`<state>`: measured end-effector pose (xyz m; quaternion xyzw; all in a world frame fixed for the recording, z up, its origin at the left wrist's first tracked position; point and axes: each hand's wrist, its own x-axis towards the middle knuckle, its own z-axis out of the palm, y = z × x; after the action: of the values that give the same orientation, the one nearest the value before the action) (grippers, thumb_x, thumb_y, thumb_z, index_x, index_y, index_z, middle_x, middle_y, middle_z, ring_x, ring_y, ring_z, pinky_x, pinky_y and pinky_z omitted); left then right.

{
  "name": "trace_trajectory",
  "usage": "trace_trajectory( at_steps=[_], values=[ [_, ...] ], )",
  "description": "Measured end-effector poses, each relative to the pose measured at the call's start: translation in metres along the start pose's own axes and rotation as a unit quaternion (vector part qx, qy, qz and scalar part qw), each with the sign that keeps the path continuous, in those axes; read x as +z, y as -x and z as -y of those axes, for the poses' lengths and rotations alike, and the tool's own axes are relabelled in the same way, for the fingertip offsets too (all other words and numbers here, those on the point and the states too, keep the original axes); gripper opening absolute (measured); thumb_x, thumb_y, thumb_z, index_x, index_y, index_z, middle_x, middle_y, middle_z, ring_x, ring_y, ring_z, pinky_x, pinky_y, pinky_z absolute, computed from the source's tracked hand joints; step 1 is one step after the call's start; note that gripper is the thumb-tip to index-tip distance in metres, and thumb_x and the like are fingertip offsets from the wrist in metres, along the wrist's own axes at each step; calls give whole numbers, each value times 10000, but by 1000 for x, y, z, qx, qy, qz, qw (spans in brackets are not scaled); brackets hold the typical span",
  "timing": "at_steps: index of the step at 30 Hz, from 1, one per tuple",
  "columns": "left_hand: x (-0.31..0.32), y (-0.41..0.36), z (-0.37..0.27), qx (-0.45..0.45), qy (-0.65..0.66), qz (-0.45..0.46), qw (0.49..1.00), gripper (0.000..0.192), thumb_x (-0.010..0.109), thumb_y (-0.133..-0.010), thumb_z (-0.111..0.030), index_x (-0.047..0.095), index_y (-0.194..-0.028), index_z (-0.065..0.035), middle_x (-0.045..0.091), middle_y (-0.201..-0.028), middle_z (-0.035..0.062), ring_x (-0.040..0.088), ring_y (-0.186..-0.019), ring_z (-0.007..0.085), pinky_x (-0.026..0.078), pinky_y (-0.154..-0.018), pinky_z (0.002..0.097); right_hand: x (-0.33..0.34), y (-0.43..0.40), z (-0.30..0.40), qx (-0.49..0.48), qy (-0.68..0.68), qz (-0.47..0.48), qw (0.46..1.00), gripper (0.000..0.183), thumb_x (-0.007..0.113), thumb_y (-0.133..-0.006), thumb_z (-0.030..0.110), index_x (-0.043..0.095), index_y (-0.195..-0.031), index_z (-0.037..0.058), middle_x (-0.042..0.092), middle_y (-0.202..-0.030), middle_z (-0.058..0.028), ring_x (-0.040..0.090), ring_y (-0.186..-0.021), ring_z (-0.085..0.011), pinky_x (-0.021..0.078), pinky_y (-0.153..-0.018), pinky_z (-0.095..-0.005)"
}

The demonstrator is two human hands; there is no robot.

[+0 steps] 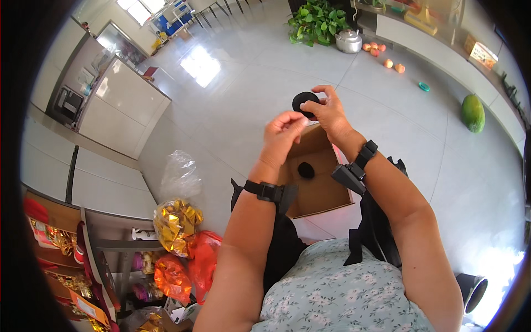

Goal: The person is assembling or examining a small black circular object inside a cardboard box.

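Note:
My right hand (330, 110) grips a round black pad (299, 99), thumb across its face and fingers behind it. The pad looks soft and matte, perhaps fabric or foam. Just below its lower edge, my left hand (282, 130) has thumb and forefinger pinched together. Whether the pinch holds the pad's edge or something thin is too small to tell. Both hands are raised over an open cardboard box (319, 197) on the floor. Inside the box lies a second black piece (306, 170), rounded like the first. My left forearm hides part of the box's left side.
Left of me stand a transparent bag of gold foil (178, 226), red plastic bags (205, 257) and an open-shelved cabinet (120, 224). Farther off are a metal kettle (348, 41), a leafy plant (317, 20), several peaches (374, 47) and a green melon (473, 113).

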<state>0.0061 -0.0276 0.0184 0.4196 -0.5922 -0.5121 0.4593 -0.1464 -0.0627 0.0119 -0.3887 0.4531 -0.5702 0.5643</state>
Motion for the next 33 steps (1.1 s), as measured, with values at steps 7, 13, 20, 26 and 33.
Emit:
trace_trajectory(
  at_steps=[7, 13, 20, 26, 33],
  values=[
    [-29, -24, 10, -7, -14, -86, 996, 156, 695, -903, -188, 682, -917, -33, 611, -776, -12, 503, -621, 63, 414, -563, 214, -1, 17, -29, 79, -57, 155, 983, 490, 727, -781, 173, 515, -1214, 88, 564, -1069, -109, 571, -990, -203, 526, -790, -329],
    [-32, -32, 20, -51, 52, -112, 991, 141, 684, -909, -173, 668, -951, -40, 614, -760, -7, 514, -612, 64, 424, -553, 221, -4, 21, -23, 124, -246, 211, 938, 440, 692, -835, 194, 502, -1216, 84, 562, -1135, -106, 594, -1008, -212, 538, -849, -358],
    [-4, -29, 33, -76, 22, -143, 987, 139, 651, -930, -147, 647, -960, -12, 580, -711, 0, 493, -559, 69, 427, -492, 240, -9, 7, -32, 118, -359, 106, 920, 498, 723, -825, 217, 443, -1213, 82, 524, -1159, -136, 571, -1019, -244, 531, -846, -383],
    [9, -25, 30, -95, -23, -159, 982, 126, 615, -935, -122, 635, -966, -1, 555, -691, -2, 474, -544, 74, 424, -497, 257, -10, 9, -30, 102, -300, 85, 945, 477, 712, -837, 272, 449, -1199, 106, 539, -1142, -126, 590, -969, -226, 528, -815, -366],
    [2, -19, 30, -83, -72, -141, 984, 100, 607, -932, -110, 657, -952, -25, 560, -689, 0, 475, -550, 66, 417, -490, 249, -21, 9, -14, 112, -145, 177, 967, 495, 698, -849, 307, 430, -1203, 88, 577, -1024, -120, 614, -766, -179, 535, -708, -303]
  ],
)
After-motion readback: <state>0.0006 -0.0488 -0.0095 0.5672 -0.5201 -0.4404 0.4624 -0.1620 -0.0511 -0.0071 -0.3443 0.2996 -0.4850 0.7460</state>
